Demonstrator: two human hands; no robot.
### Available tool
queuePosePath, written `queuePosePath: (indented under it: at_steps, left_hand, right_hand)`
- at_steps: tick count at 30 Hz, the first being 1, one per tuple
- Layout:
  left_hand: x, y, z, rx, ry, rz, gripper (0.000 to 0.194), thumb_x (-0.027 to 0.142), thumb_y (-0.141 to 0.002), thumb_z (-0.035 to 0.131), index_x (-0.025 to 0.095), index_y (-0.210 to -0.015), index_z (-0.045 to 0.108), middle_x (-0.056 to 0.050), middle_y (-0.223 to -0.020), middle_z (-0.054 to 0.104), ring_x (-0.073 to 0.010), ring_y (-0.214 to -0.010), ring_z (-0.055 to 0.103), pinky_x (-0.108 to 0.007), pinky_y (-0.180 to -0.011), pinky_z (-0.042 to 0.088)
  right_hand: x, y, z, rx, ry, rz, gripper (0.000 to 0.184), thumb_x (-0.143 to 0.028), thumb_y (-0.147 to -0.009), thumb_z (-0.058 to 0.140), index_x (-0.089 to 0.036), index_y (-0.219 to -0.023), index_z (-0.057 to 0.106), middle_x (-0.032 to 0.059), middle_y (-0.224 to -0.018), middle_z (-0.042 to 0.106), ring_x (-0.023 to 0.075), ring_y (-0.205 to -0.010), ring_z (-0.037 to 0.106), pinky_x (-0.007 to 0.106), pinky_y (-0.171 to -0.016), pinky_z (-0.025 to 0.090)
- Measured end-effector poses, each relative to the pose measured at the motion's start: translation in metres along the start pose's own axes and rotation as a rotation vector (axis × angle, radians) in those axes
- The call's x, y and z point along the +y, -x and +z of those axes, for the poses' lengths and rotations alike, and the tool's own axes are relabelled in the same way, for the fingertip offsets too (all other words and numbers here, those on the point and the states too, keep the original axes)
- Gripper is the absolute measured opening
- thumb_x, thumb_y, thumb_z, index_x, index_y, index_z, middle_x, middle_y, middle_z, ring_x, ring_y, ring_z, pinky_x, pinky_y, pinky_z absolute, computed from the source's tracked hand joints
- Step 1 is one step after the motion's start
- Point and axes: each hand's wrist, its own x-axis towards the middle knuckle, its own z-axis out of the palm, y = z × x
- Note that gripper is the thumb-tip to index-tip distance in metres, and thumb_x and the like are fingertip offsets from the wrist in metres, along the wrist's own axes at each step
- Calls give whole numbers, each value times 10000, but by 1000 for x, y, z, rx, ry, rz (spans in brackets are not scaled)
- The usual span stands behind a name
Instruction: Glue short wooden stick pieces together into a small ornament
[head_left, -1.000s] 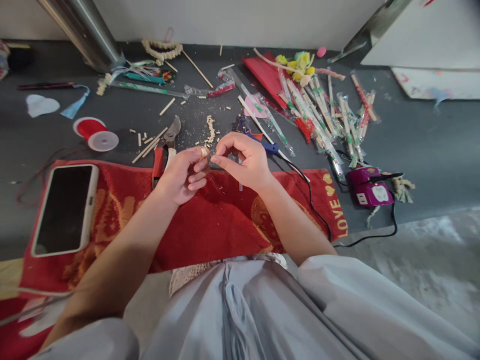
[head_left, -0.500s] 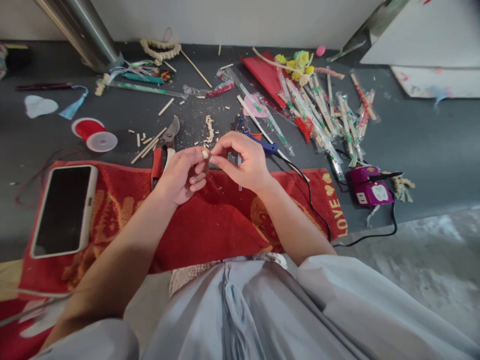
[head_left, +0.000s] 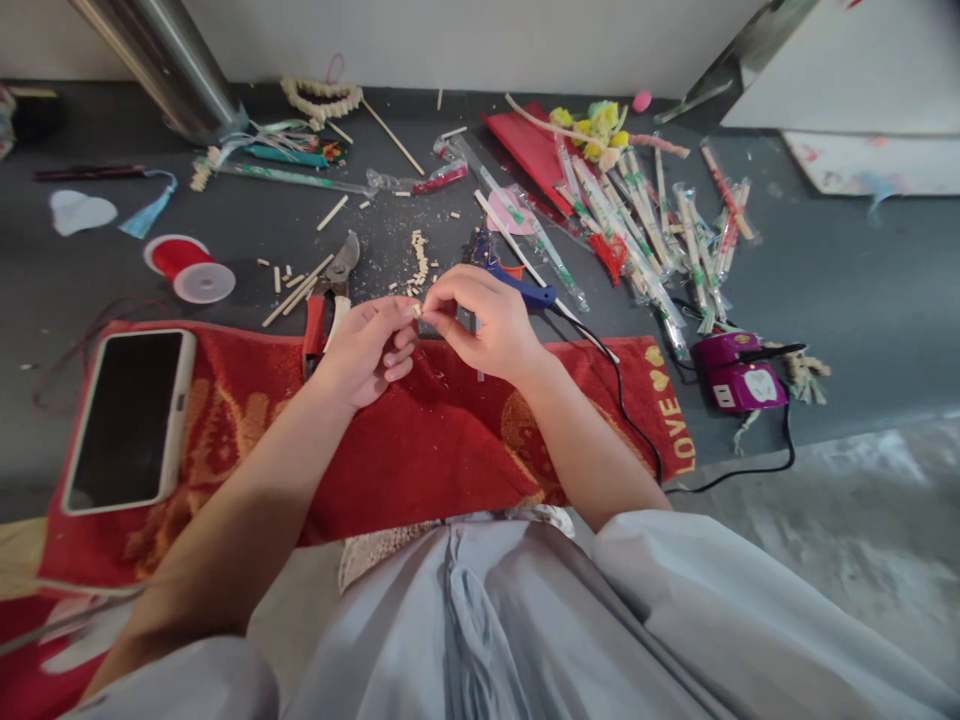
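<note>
My left hand (head_left: 367, 355) pinches a small pale wooden piece (head_left: 417, 311) between thumb and forefinger, its other fingers loosely curled. Against the right side of that piece, my right hand (head_left: 487, 318) has its thumb and forefinger pressed together; whatever lies between those tips is too small to make out. Both hands are above the near edge of a red towel (head_left: 420, 440). Pruning shears (head_left: 343, 262) with red and white handles lie just left of my left hand. Beyond the fingers is a cluster of short cut stick pieces (head_left: 419, 258). A blue glue gun (head_left: 534, 293) lies partly behind my right hand.
A phone (head_left: 126, 420) rests on the towel at left, below a red thread spool (head_left: 187, 268). Wrapped chopsticks (head_left: 630, 235) pile up at right. A purple power adapter (head_left: 739, 372) with a black cord sits near the table edge. A metal post (head_left: 165, 70) stands back left.
The small wooden piece has shifted slightly right and turned in my left fingertips. My right fingertips have come closer to it. Everything else stays where it was.
</note>
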Motion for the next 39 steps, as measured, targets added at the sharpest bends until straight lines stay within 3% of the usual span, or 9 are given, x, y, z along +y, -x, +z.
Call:
queuePosePath:
  at_steps: [8,13,19,22,26,29,33,36,39]
  left_hand:
    - [4,-1,2,68,75,-16,128,188,-798,562,184,-700,480,86,-508,333,-16,-345,254,-123,-299,209]
    - [12,-2,5,177,176,-21,189,188,-871,479,189,-686,438,83,-498,292,-18,-351,197,-126,-292,180]
    - [11,-4,0,176,182,55,225,241,-848,559,203,-675,420,84,-480,264,-20,-345,182,-139,-296,178]
    - [11,-4,-2,176,203,51,216,228,-851,553,200,-676,428,83,-478,272,-18,-343,190,-136,-295,183]
    - [12,-3,1,206,242,21,214,190,-872,493,190,-666,434,83,-472,289,-16,-331,205,-133,-288,179]
    - [14,-2,4,225,254,27,225,184,-881,471,183,-661,427,86,-473,308,-12,-321,219,-130,-288,176]
    - [13,-2,6,234,271,29,232,148,-889,404,176,-660,428,86,-465,319,-12,-310,223,-131,-285,172]
    - [12,-2,6,235,276,29,238,139,-894,386,174,-663,431,85,-467,329,-14,-309,232,-135,-287,172]
    - [12,-3,6,242,271,24,241,145,-897,397,175,-659,426,85,-468,333,-14,-311,236,-136,-291,173]
  right_hand:
    - [6,1,3,-55,86,37,105,-181,-919,410,-223,-823,410,20,-791,517,147,-768,499,321,-747,467]
    - [16,5,2,-5,118,147,109,-235,-957,357,-223,-853,389,25,-807,516,149,-751,491,324,-741,449]
    - [30,9,2,112,125,277,217,-364,-988,343,-227,-832,407,16,-773,498,159,-744,503,349,-813,454]
    - [33,8,0,133,172,311,256,-350,-987,348,-229,-769,407,10,-709,490,159,-697,489,340,-777,443]
    - [31,6,-2,78,250,313,228,-281,-953,440,-222,-733,432,16,-719,540,154,-706,510,311,-733,422]
    - [28,6,-3,-17,273,347,123,-127,-864,535,-200,-772,498,34,-813,607,154,-775,557,300,-754,440]
    - [26,6,-5,-112,279,378,240,37,-737,516,-185,-821,548,53,-917,629,167,-862,589,314,-819,471]
    - [24,5,-6,-143,299,390,240,24,-735,550,-184,-854,566,58,-941,628,177,-876,592,325,-825,482]
    - [22,4,-5,-171,339,413,116,-94,-786,639,-178,-820,567,58,-897,626,184,-847,589,328,-809,481]
